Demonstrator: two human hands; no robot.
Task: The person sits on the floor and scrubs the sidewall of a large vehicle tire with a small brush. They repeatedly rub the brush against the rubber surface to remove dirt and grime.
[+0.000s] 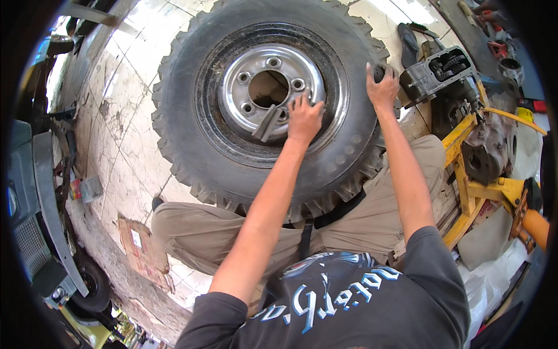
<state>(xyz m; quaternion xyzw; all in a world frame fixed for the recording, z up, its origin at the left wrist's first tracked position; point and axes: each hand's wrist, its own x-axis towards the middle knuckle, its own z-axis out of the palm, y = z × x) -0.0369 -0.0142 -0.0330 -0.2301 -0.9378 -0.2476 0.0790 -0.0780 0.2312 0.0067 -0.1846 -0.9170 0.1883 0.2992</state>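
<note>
A large black tyre [177,110] with chunky tread lies flat on the floor before me, around a silvery steel wheel rim [229,93] with a round centre hole and several bolt holes. My left hand [304,119] rests on the rim's near right part, fingers curled. A grey folded strip [266,125] sticks out to the left from under that hand; its material is unclear. At the tyre's right edge, my right hand [383,90] curls its fingers and thumb around a dark lump, which looks like a tread block of the tyre.
To the right, a metal gear housing [442,72] and a second metal casing [488,151] sit by a yellow steel stand [462,174]. A dark sandal [408,43] lies beyond the tyre. Flattened cardboard [142,250] is at left, near a parked vehicle [43,215].
</note>
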